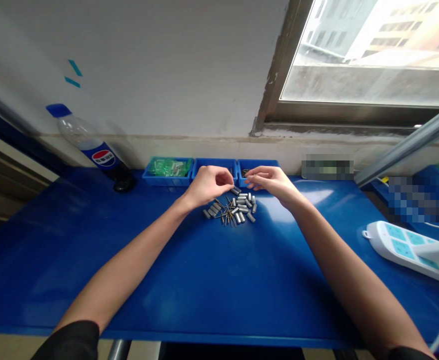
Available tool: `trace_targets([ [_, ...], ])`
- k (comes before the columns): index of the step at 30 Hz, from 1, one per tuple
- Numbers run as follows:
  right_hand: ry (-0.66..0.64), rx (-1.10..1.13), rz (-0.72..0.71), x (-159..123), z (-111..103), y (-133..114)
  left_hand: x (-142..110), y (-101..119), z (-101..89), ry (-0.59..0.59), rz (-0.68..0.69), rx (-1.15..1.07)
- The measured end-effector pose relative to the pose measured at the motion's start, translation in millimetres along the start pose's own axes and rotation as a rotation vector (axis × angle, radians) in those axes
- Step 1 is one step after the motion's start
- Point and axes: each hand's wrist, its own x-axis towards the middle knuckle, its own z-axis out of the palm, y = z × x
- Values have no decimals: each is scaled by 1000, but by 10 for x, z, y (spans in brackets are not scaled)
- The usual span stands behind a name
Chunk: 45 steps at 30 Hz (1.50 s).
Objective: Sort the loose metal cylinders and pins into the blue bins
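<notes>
A heap of several small silver cylinders [242,206] and thin brass pins [227,216] lies on the blue table [212,280]. My left hand [208,184] hovers over the heap's far left side, fingers curled into a pinch on one silver cylinder [235,190]. My right hand [270,182] is opposite it, just right of the heap's far edge, fingers bent and pressed together; what they hold, if anything, is too small to name. The two sets of fingertips almost meet above the heap.
Three small blue bins stand along the wall: the left bin [169,170] holds green parts, the middle bin [215,164] and right bin [259,164] are partly hidden by my hands. A cola bottle [92,147] stands at left. A white power strip [410,250] lies at right.
</notes>
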Motion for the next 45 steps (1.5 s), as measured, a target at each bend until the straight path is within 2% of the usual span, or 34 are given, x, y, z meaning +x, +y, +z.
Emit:
trace_targets([
  [5,-141,132,51,-28,25,-6,-12,74,3,92,-26,-85],
  [9,-248,280,38,-51,22,6,-20,113,14,139,-26,-123],
  [19,-268,333,30,-51,28,28,-36,90,102,100,-46,-231],
  [23,-200,246,-10,-41,20,11,-22,78,55,40,-49,-121],
  [25,-89,159,-49,-25,3,3,-19,49,1,-21,-42,16],
  [28,122,57,-114,8,-48,7,-27,-29,-62,-177,-55,260],
  [30,204,38,-127,24,-89,18,-38,-79,-69,-266,-71,379],
  [34,189,50,-91,33,-129,31,-55,-119,-14,-372,-98,459],
  [45,86,38,-64,12,-23,26,-70,-187,85,-329,-54,367],
])
